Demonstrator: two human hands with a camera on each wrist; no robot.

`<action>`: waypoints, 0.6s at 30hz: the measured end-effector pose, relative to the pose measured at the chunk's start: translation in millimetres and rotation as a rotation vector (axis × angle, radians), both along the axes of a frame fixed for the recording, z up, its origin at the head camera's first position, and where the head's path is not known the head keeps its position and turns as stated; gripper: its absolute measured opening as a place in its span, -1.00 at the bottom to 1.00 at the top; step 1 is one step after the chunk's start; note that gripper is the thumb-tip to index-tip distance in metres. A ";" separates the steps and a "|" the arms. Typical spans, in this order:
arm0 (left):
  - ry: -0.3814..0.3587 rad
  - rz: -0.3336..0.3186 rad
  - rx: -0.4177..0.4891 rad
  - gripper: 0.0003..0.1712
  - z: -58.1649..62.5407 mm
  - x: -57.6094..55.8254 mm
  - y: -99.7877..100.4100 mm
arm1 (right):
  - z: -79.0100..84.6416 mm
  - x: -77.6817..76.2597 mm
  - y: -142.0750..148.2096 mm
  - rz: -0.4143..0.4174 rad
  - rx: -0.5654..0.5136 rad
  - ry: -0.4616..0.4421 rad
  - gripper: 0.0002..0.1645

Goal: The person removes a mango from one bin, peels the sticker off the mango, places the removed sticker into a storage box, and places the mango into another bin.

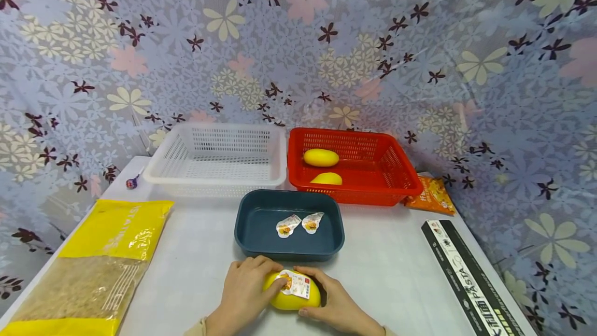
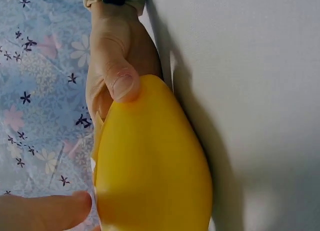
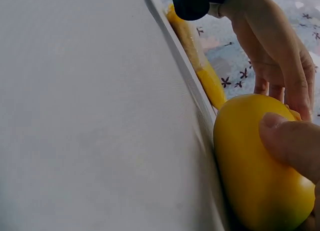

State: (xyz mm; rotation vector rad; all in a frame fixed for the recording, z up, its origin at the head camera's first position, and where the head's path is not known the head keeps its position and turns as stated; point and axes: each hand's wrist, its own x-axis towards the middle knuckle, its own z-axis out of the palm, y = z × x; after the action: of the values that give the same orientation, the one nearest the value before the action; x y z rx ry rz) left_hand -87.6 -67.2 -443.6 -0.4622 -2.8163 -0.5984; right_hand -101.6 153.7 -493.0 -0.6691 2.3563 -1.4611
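A yellow mango [image 1: 291, 301] with a white printed label [image 1: 298, 285] on top lies between both hands, low in the head view. My right hand [image 1: 337, 302] grips its right end; in the right wrist view the thumb [image 3: 285, 141] presses its side. My left hand [image 1: 247, 289] is round its left end, thumb on the label's left part and fingers at the far side. In the left wrist view the label stands edge-on, its edge slightly raised. Beyond the hands, a dark blue tray [image 1: 289, 256] holds two loose labels [image 1: 311, 223].
A white basket [image 1: 212, 184] and a red basket [image 1: 364, 196] with two yellow mangoes [image 1: 322, 157] stand at the back. At left lie a yellow bag [image 1: 93, 268] and a lollipop [image 1: 132, 182]; at right, an orange packet [image 1: 434, 196] and a long black-and-white box [image 1: 471, 279].
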 end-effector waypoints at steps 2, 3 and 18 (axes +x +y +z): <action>0.017 0.009 0.013 -0.82 -1.2 -0.2 1.5 | 1.0 0.4 -0.2 -0.001 0.007 -0.001 -0.18; 0.026 0.013 0.023 -0.85 -1.7 -0.4 2.4 | 1.4 0.7 -0.2 -0.003 0.011 -0.004 -0.19; 0.243 -0.002 0.040 -0.86 -8.0 -7.8 9.8 | 1.6 0.3 -0.9 -0.009 0.038 0.015 -0.22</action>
State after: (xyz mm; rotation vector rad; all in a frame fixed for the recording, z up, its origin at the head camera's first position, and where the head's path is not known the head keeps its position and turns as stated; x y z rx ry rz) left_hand -95.4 -57.4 -451.7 -0.4939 -2.5701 -0.5572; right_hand -101.3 152.8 -491.4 -0.6621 2.3951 -1.4159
